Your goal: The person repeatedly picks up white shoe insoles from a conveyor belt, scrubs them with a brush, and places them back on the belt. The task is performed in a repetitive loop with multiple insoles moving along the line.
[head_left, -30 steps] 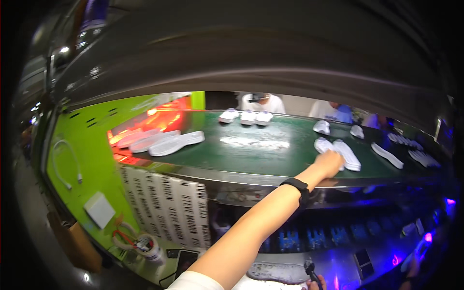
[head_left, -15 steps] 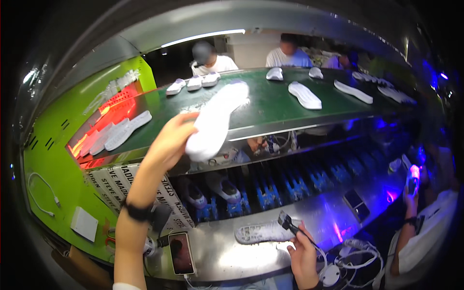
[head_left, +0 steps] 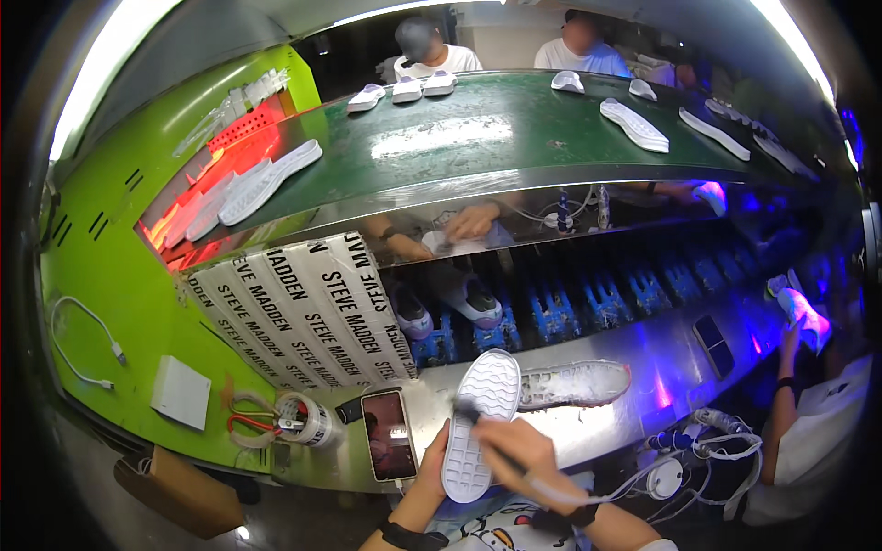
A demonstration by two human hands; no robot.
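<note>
My left hand grips the edge of a white shoe sole, held upright in front of me with its tread showing. Closed around a brush with a dark head is my right hand; the brush is over the sole's middle and appears to touch it. A thin pale tube or cord trails from this hand to the right. Behind the held sole, a greyish, gridded sole lies on the metal bench.
White soles lie on the green conveyor belt. Shoes stand on a rack below. A phone, a cup with scissors and a printed box are at left. A co-worker's arm is at right.
My left hand has brought the white sole down from the belt's front edge to just in front of me. My right hand has moved left, carrying the brush onto the sole.
</note>
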